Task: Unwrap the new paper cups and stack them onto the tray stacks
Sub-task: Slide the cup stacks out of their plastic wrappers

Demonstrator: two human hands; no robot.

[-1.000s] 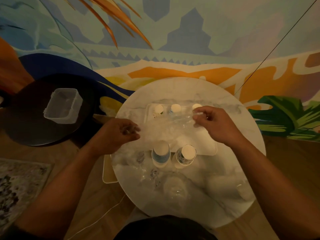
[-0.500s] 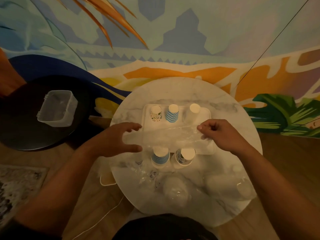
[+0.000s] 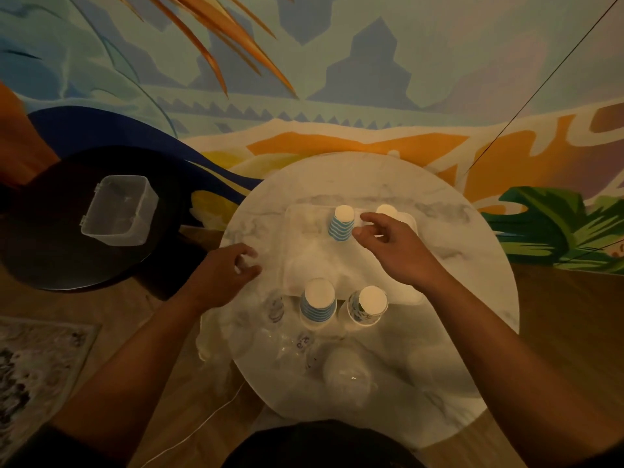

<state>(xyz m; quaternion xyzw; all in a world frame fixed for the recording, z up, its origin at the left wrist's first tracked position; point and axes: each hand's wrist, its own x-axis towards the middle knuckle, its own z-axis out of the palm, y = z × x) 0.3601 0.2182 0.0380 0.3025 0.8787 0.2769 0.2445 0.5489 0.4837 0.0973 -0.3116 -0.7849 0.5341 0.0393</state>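
On the white tray (image 3: 401, 293), blue-striped inverted cup stack (image 3: 341, 226), crinkled clear wrap (image 3: 270, 265) pinched in left-hand fingers (image 3: 248, 268), right-hand fingers (image 3: 368, 219) loosely spread.

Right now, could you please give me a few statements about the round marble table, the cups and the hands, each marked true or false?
1. A blue-striped paper cup stack stands upside down on the white tray. True.
2. The clear plastic box sits on the round marble table. False: it sits on the dark round side table.
3. The right hand reaches over the tray. True.
4. The left hand grips a striped cup. False: it is beside the tray, on clear wrapping.
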